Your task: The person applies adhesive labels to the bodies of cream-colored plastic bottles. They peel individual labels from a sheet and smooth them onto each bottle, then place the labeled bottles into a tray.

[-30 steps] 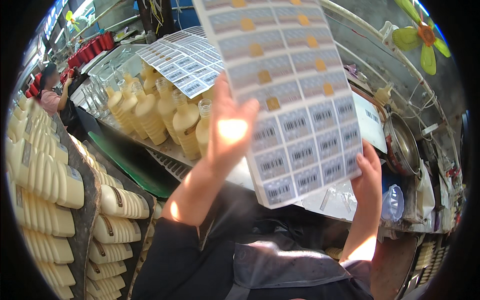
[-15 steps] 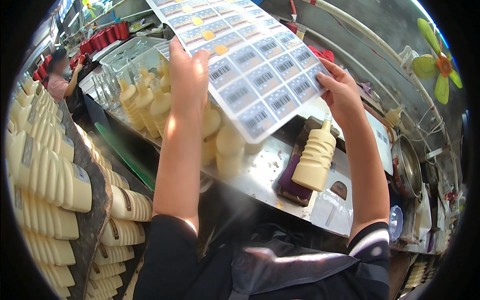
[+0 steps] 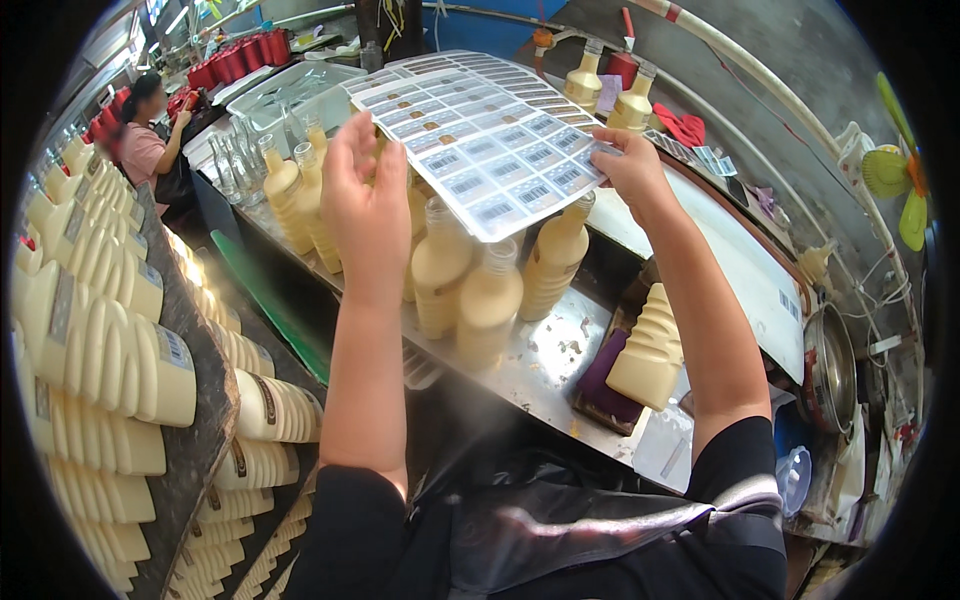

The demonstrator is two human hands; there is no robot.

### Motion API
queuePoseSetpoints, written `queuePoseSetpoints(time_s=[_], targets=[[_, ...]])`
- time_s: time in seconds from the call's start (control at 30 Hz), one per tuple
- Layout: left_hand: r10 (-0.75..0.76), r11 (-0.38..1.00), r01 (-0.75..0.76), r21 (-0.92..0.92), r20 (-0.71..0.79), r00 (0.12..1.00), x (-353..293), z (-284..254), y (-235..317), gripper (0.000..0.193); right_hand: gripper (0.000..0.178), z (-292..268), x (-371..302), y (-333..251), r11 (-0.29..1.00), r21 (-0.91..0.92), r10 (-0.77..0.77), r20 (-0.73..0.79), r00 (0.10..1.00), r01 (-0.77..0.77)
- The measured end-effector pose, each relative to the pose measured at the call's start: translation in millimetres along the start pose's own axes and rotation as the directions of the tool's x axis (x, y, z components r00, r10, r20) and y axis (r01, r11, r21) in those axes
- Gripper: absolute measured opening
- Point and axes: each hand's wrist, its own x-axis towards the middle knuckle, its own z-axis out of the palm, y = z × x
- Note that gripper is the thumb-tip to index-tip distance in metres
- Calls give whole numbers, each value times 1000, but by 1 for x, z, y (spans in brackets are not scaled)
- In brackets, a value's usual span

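Note:
My right hand [image 3: 632,170] pinches the right edge of a sheet of printed labels [image 3: 500,165], some with gold spots and others with barcodes. Beside the sheet's left edge my left hand [image 3: 365,205] is raised with its fingers apart, holding nothing. Another label sheet [image 3: 545,98] shows behind and partly under the first. Below the sheets stand several cream-coloured glass bottles [image 3: 487,310], their necks partly covered. A cream ribbed bottle [image 3: 648,355] lies tilted on a purple pad [image 3: 603,392] near my right forearm, which hides its neck.
Racks of cream bottles [image 3: 110,340] fill the left side, next to a green panel [image 3: 265,300]. A person [image 3: 150,145] sits at the far left, by clear bottles [image 3: 232,170] and red spools [image 3: 235,65]. At the right are a metal bowl [image 3: 830,365] and a green fan [image 3: 890,172].
The label sheet has been lowered and tilted flatter, away from me. My left hand has let go of its left edge, while my right hand keeps its grip.

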Motion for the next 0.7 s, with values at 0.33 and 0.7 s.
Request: queuePoseSetpoints(time_s=[0.33,0.7], targets=[[-193,968,200,-153,56,980,-126,-67,5,21,37,-7,-16,7,675,-672,-515,-133,847,305],[-959,274,938,-215,-136,249,-292,-124,-119,55,34,64,-228,-13,415,23,-634,724,271,909]])
